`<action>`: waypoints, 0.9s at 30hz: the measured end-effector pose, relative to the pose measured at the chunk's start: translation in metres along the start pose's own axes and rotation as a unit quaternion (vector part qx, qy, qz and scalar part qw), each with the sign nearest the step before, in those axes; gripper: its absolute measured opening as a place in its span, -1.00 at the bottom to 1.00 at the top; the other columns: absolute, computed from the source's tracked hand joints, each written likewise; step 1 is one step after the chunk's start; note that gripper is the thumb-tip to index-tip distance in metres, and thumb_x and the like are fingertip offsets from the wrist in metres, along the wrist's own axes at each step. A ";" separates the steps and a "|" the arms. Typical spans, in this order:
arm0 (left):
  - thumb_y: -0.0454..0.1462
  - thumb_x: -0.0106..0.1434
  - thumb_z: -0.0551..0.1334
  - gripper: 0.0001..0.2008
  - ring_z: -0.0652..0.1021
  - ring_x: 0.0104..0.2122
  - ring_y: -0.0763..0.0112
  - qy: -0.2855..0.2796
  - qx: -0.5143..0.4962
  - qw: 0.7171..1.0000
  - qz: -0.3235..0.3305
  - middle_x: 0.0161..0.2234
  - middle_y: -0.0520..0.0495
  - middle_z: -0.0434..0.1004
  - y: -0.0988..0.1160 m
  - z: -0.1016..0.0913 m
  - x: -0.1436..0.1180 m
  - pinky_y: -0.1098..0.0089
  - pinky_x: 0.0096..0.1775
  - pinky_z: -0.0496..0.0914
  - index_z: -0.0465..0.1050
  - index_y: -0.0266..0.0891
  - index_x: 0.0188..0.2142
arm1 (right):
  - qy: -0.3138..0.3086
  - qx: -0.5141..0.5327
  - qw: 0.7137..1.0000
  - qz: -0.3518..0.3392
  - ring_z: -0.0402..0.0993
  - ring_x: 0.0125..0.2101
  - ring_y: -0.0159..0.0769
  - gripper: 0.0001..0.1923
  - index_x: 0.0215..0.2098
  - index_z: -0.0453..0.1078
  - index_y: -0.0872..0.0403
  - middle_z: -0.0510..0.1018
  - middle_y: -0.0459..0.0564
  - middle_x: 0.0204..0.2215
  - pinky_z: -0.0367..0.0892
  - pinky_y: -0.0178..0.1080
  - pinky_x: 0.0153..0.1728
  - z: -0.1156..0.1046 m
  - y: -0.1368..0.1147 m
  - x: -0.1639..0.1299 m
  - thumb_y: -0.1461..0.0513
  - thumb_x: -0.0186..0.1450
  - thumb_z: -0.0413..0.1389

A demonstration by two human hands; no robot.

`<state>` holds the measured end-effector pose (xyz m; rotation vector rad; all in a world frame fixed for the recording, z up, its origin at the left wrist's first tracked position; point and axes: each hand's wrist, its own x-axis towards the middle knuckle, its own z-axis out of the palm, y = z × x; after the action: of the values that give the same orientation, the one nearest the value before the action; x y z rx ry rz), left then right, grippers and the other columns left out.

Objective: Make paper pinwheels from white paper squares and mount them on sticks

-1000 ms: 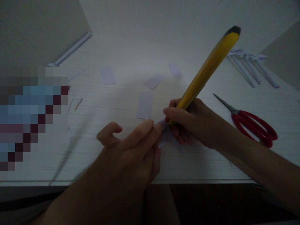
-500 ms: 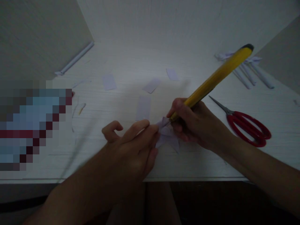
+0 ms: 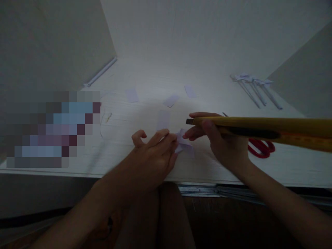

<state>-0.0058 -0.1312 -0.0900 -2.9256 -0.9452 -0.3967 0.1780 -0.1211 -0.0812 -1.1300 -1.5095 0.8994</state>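
My left hand (image 3: 155,152) pinches a small folded white paper piece (image 3: 183,143) against the white table (image 3: 207,166). My right hand (image 3: 220,141) grips a long yellow utility knife (image 3: 259,127). The knife lies almost level, its tip pointing left just above the paper and its handle running off the right edge. The fingertips of both hands nearly meet over the paper.
Red-handled scissors (image 3: 260,148) lie behind my right hand, partly hidden. Several cut paper slips (image 3: 171,100) lie mid-table. Rolled paper sticks (image 3: 255,90) sit at the back right, one more roll (image 3: 101,72) at the back left. A blurred patch covers the left.
The knife swung from steeply upright to nearly level, its handle now toward the camera's right. The view tilted, so the table's front edge and a metal rail show below.
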 end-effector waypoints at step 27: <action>-0.31 0.33 -0.13 -0.68 0.29 -0.10 0.35 -0.012 -0.045 0.997 0.056 -0.15 -0.12 0.41 -0.029 -0.001 0.008 0.25 -0.11 0.14 0.36 -0.26 -0.12 | -0.043 -0.219 0.973 -0.054 0.46 -0.46 -0.35 -0.74 -0.23 0.40 0.06 0.52 -0.08 -0.51 0.34 -0.30 -0.39 0.005 0.005 0.003 0.10 0.21 0.00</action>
<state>-0.0163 -0.1031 -0.0883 -3.0530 -0.7802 -0.4109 0.1738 -0.1165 -0.0858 -1.3165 -1.8815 0.5579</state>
